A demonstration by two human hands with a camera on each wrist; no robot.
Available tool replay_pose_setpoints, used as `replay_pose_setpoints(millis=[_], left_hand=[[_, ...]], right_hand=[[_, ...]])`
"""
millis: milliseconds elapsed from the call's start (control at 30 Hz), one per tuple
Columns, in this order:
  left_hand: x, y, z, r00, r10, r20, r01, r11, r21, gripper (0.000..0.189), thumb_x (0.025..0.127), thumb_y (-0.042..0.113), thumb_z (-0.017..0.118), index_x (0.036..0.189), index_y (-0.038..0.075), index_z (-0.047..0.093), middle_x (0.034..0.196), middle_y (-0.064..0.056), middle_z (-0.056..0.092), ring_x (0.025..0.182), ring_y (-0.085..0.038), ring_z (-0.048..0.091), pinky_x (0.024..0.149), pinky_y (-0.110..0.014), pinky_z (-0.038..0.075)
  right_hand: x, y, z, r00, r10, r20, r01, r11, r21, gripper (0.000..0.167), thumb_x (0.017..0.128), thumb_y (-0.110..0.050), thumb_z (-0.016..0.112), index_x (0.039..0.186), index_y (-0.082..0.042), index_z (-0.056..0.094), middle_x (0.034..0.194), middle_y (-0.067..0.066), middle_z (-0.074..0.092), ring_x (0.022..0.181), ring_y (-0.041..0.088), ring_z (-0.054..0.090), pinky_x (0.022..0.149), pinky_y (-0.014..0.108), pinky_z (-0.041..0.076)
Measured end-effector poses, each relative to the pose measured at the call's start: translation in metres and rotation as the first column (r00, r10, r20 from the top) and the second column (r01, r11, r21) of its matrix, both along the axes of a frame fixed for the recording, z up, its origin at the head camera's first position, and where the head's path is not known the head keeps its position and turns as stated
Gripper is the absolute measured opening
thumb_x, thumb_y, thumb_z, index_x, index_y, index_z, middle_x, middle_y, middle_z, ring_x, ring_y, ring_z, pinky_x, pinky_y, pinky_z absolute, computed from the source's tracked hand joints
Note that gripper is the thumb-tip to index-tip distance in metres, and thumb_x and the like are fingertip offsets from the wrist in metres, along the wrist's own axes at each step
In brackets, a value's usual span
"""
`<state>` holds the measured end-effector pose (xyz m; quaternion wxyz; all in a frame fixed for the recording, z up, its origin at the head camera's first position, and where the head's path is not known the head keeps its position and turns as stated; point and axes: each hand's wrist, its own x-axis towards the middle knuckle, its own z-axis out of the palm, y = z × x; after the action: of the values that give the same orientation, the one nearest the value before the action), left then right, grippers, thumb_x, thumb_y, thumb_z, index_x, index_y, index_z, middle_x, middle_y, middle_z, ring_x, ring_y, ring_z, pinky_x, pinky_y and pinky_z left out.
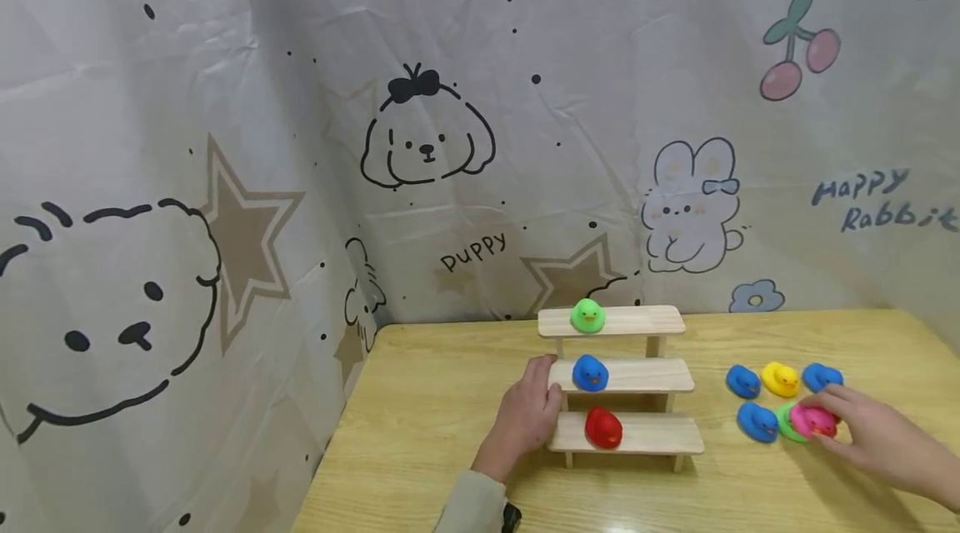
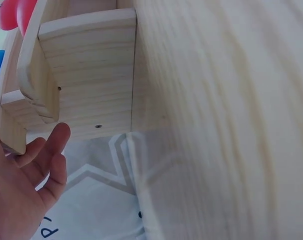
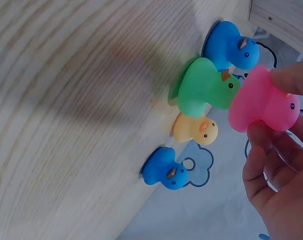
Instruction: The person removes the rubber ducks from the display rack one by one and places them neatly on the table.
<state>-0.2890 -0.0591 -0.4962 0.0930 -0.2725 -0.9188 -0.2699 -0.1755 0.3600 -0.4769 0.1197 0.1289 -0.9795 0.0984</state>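
Observation:
In the head view my right hand (image 1: 873, 429) pinches a pink rubber duck (image 3: 261, 100) between thumb and fingers. The right wrist view shows it off the table, in front of a green duck (image 3: 204, 90). My left hand (image 1: 527, 406) grips the left end of a three-step wooden stand (image 1: 645, 433) at its middle shelf, fingers bent behind the edge. Single ducks sit toward the left of each shelf: light green (image 1: 588, 316) on top, blue (image 1: 590, 373) in the middle, red (image 1: 603, 428) at the bottom.
Right of the stand, a yellow duck (image 1: 780, 380) and several blue ducks (image 1: 757, 422) lie on the wooden table (image 1: 420, 450), close around the green one. A printed curtain (image 1: 450, 208) hangs behind the table and along its left side.

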Motion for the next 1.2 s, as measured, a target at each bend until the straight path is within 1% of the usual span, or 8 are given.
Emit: replay_pose_setpoints(millis=[67, 167, 333, 433, 700, 900, 1100, 1200], left_hand=[[0.001, 0.001, 0.001, 1.000, 0.001, 0.009, -0.001, 1.000, 0.009, 0.045, 0.098, 0.027, 0.032, 0.139, 0.008, 0.037, 0.135, -0.005, 0.044, 0.111, -0.019, 0.054, 0.094, -0.035, 0.045], [0.002, 0.001, 0.002, 1.000, 0.005, 0.015, -0.005, 1.000, 0.017, 0.045, 0.098, 0.027, 0.033, 0.139, 0.008, 0.038, 0.135, -0.005, 0.044, 0.110, -0.018, 0.055, 0.093, -0.035, 0.045], [0.003, 0.002, 0.003, 1.000, 0.003, 0.007, -0.003, 1.000, -0.023, 0.045, 0.098, 0.028, 0.032, 0.139, 0.009, 0.037, 0.135, -0.004, 0.044, 0.105, -0.018, 0.056, 0.092, -0.034, 0.046], [0.004, 0.003, 0.004, 1.000, -0.002, 0.016, 0.002, 0.999, -0.036, 0.046, 0.098, 0.028, 0.032, 0.139, 0.008, 0.037, 0.136, -0.005, 0.043, 0.106, -0.018, 0.055, 0.092, -0.035, 0.046], [0.003, 0.003, 0.004, 0.999, 0.018, 0.033, -0.018, 1.000, -0.014, 0.046, 0.098, 0.027, 0.033, 0.140, 0.007, 0.037, 0.137, -0.006, 0.043, 0.108, -0.020, 0.056, 0.092, -0.037, 0.046], [0.001, 0.001, 0.005, 0.999, 0.016, 0.030, -0.015, 1.000, -0.017, 0.046, 0.099, 0.027, 0.032, 0.140, 0.007, 0.036, 0.137, -0.006, 0.042, 0.106, -0.021, 0.056, 0.090, -0.038, 0.047], [0.001, 0.002, 0.004, 0.999, 0.024, 0.040, -0.022, 0.999, -0.032, 0.046, 0.098, 0.028, 0.031, 0.140, 0.008, 0.036, 0.137, -0.005, 0.042, 0.106, -0.021, 0.055, 0.091, -0.039, 0.046], [0.001, 0.002, 0.004, 0.999, 0.020, 0.033, -0.019, 0.999, -0.032, 0.046, 0.098, 0.027, 0.032, 0.140, 0.008, 0.037, 0.137, -0.005, 0.042, 0.106, -0.020, 0.055, 0.091, -0.039, 0.047]], right_hand=[[-0.001, -0.002, 0.000, 0.999, 0.022, -0.042, -0.021, 1.000, 0.014, 0.034, 0.064, -0.015, 0.084, 0.092, -0.013, 0.066, 0.087, -0.005, 0.056, 0.070, 0.001, 0.046, 0.061, 0.028, 0.050], [-0.002, -0.006, 0.000, 0.996, 0.046, -0.078, -0.044, 0.999, 0.022, 0.035, 0.062, -0.014, 0.085, 0.092, -0.014, 0.066, 0.086, -0.008, 0.054, 0.069, -0.003, 0.043, 0.058, 0.025, 0.049], [0.000, -0.010, 0.000, 0.999, 0.019, -0.043, -0.019, 1.000, 0.014, 0.036, 0.064, -0.015, 0.084, 0.095, -0.010, 0.067, 0.090, -0.003, 0.056, 0.070, 0.001, 0.045, 0.060, 0.028, 0.050], [0.000, -0.009, 0.003, 0.998, 0.009, -0.064, -0.008, 1.000, 0.015, 0.037, 0.063, -0.015, 0.084, 0.095, -0.008, 0.067, 0.089, -0.002, 0.056, 0.070, 0.002, 0.046, 0.059, 0.028, 0.050], [-0.006, 0.001, 0.007, 0.995, -0.001, -0.096, 0.000, 1.000, -0.004, 0.038, 0.063, -0.013, 0.085, 0.095, -0.005, 0.067, 0.090, 0.001, 0.059, 0.071, 0.005, 0.050, 0.059, 0.030, 0.050], [-0.008, 0.014, 0.005, 0.991, -0.035, -0.131, 0.031, 0.999, -0.037, 0.038, 0.062, -0.010, 0.085, 0.094, -0.002, 0.067, 0.082, -0.005, 0.055, 0.068, 0.002, 0.048, 0.056, 0.027, 0.048], [-0.008, 0.030, -0.003, 0.995, -0.094, -0.038, 0.092, 0.995, -0.045, 0.034, 0.067, -0.011, 0.081, 0.095, 0.002, 0.067, 0.080, -0.002, 0.055, 0.069, 0.011, 0.049, 0.056, 0.025, 0.045], [-0.008, 0.038, -0.008, 0.994, -0.112, 0.004, 0.112, 0.993, -0.047, 0.032, 0.069, -0.011, 0.079, 0.094, 0.003, 0.066, 0.082, 0.001, 0.056, 0.069, 0.014, 0.050, 0.056, 0.027, 0.045]])
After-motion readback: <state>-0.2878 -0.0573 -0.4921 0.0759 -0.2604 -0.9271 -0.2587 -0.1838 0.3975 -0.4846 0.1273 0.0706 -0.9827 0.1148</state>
